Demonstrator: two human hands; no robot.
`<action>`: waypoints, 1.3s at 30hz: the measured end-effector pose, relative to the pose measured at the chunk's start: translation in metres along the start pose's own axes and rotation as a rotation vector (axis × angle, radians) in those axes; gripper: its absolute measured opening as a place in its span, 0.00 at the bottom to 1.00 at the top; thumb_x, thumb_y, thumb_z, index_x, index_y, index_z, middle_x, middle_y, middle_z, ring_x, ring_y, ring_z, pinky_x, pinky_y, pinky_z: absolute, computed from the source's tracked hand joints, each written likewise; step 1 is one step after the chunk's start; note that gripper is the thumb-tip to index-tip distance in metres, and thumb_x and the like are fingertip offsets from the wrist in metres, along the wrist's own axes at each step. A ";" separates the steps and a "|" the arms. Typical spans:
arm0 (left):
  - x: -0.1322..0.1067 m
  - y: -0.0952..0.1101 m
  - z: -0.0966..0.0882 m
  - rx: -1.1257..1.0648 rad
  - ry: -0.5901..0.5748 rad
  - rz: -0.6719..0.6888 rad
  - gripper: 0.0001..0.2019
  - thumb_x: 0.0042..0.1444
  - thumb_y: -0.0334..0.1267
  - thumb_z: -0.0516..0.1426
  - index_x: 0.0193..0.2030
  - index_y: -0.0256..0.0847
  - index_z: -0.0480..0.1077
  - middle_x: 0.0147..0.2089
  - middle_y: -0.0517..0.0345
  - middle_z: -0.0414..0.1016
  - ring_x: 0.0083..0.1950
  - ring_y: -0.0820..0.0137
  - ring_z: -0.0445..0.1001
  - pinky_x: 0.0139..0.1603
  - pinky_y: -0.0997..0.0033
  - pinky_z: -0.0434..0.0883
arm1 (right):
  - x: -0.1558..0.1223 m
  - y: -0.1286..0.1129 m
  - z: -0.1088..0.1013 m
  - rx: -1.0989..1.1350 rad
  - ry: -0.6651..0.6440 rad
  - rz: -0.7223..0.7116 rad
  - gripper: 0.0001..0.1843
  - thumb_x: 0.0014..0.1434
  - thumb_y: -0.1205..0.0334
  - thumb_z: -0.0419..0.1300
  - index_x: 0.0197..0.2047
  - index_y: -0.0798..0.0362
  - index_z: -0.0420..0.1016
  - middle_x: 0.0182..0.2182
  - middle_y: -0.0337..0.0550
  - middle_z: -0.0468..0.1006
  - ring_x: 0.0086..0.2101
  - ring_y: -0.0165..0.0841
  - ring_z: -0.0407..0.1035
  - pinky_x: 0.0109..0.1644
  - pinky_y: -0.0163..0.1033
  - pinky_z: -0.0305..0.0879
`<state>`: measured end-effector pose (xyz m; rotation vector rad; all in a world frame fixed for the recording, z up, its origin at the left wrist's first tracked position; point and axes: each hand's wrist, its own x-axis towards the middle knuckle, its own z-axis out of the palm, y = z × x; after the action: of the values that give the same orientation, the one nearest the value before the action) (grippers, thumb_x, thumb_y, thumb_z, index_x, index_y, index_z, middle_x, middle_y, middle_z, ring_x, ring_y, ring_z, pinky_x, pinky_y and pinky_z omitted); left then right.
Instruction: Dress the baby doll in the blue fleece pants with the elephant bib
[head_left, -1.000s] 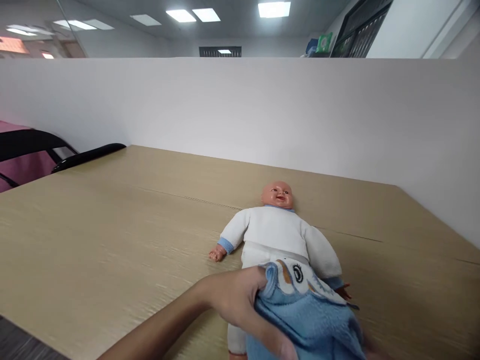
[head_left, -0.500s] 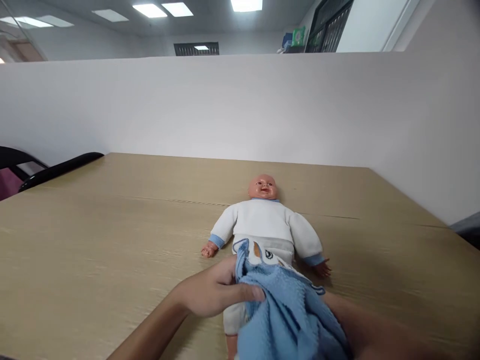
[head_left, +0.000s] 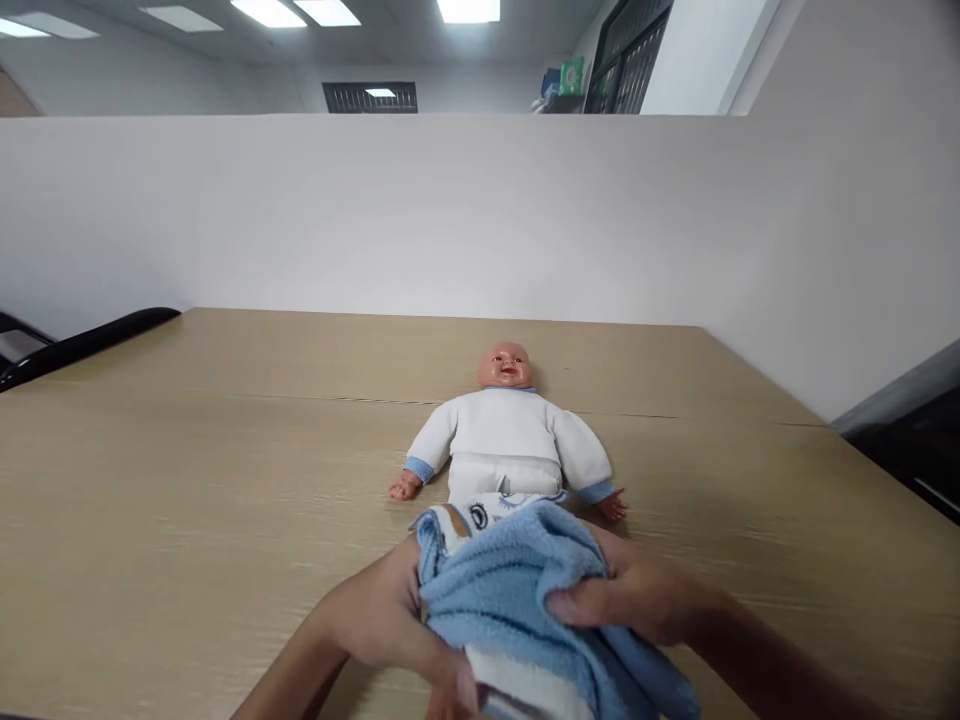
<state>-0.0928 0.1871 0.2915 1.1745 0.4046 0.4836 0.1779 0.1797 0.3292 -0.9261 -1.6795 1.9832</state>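
A baby doll (head_left: 506,425) in a white top with blue cuffs lies on its back, head toward the far side. Over its lower body is a bunched blue terry cloth (head_left: 510,580) with a white, printed side showing along its upper edge. My left hand (head_left: 386,605) grips the cloth's left side, its fingers hidden under the fabric and its thumb low near a white part. On the other side my right hand (head_left: 637,590) pinches a fold, thumb on top, fingers mostly hidden. Most of the doll's legs are covered.
The doll lies on a light brown table (head_left: 225,480) with a seam across it. A white partition (head_left: 420,220) rises behind. A black chair edge (head_left: 97,345) stands at the left, and a dark object (head_left: 915,450) is beyond the right edge.
My right hand has come out from beneath the cloth and now grips its right side. My left hand has moved lower left. The cloth is spread wider across the doll, and the view has shifted slightly.
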 end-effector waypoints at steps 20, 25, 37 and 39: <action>-0.025 -0.054 0.038 0.296 0.725 -0.206 0.21 0.59 0.42 0.65 0.57 0.36 0.74 0.38 0.53 0.82 0.35 0.63 0.80 0.37 0.67 0.78 | 0.006 0.023 0.057 -0.389 0.614 -0.096 0.17 0.48 0.65 0.60 0.42 0.50 0.82 0.39 0.43 0.86 0.40 0.40 0.79 0.49 0.40 0.76; 0.000 -0.052 0.022 0.604 0.791 -0.030 0.14 0.61 0.39 0.60 0.51 0.39 0.78 0.52 0.46 0.84 0.54 0.53 0.81 0.57 0.56 0.77 | 0.022 0.043 0.047 -0.484 0.698 -0.037 0.19 0.49 0.69 0.59 0.44 0.50 0.81 0.41 0.41 0.86 0.42 0.41 0.79 0.52 0.42 0.74; 0.045 -0.025 -0.025 0.830 0.778 -0.042 0.11 0.62 0.42 0.59 0.47 0.38 0.74 0.43 0.52 0.81 0.44 0.58 0.77 0.45 0.63 0.68 | 0.060 0.041 -0.009 -0.653 0.839 0.004 0.11 0.59 0.59 0.65 0.45 0.48 0.81 0.41 0.42 0.88 0.42 0.42 0.81 0.48 0.42 0.70; 0.040 -0.016 -0.016 0.812 0.777 -0.055 0.11 0.60 0.41 0.60 0.46 0.38 0.75 0.42 0.53 0.82 0.44 0.58 0.77 0.45 0.64 0.69 | 0.053 0.029 -0.008 -0.687 0.829 -0.004 0.06 0.57 0.61 0.65 0.39 0.50 0.79 0.36 0.41 0.87 0.37 0.39 0.78 0.44 0.40 0.68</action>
<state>-0.0662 0.2173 0.2693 1.7159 1.3938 0.7557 0.1493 0.2147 0.2875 -1.6588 -1.7837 0.7457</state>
